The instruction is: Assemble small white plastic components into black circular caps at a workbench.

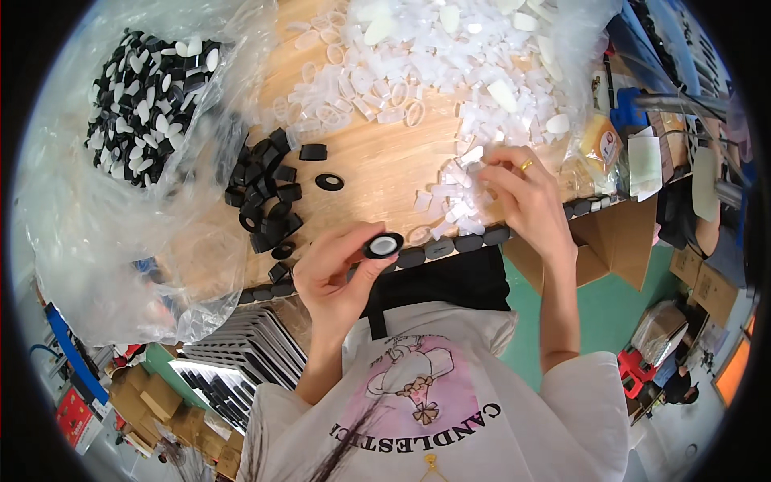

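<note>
My left hand (333, 269) holds a black oval cap (383, 246) between thumb and fingers, above the front edge of the table. Inside the cap's opening shows a pale, translucent centre. My right hand (526, 193) is over the small heap of white translucent plastic pieces (458, 197) at the table's right. Its fingers are bent with the tips drawn together at the heap; what they pinch is too small to make out. A gold-coloured ring (526, 165) is on one finger. Loose black caps (261, 189) lie piled to the left of centre, with one black oval cap (329, 182) apart from them.
A large pile of clear plastic rings and white ovals (434, 60) covers the far table (361, 157). At left, a clear plastic bag (96, 233) holds black and white pieces (148, 104). Black caps (439, 248) line the front edge. An open cardboard box (618, 241) stands below right.
</note>
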The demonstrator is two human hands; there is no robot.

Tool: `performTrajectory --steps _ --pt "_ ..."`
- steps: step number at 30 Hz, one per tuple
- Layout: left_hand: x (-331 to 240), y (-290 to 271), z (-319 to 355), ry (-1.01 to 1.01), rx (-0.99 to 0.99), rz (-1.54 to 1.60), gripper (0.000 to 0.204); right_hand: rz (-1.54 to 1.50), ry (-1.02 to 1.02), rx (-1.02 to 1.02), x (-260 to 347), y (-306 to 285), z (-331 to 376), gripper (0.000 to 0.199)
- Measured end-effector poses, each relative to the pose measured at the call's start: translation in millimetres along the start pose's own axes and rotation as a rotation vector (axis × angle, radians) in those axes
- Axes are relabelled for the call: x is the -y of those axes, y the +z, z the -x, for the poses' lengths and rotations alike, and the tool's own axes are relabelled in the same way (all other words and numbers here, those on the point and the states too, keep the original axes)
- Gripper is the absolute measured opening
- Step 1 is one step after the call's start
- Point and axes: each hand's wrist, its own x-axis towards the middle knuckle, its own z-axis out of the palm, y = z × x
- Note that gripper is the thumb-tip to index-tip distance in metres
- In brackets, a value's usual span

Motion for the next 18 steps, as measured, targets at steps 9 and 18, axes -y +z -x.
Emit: performTrajectory --steps 9,18 --pt "-2 2 -5 0.293 0.043 -0.314 0.029 0.074 -0.11 0.238 -8 -5 -16 0.028" --pt "-20 10 -3 0.281 -0.002 -0.369 0.031 -0.547 -0.171 -0.275 77 -20 -15 0.02"
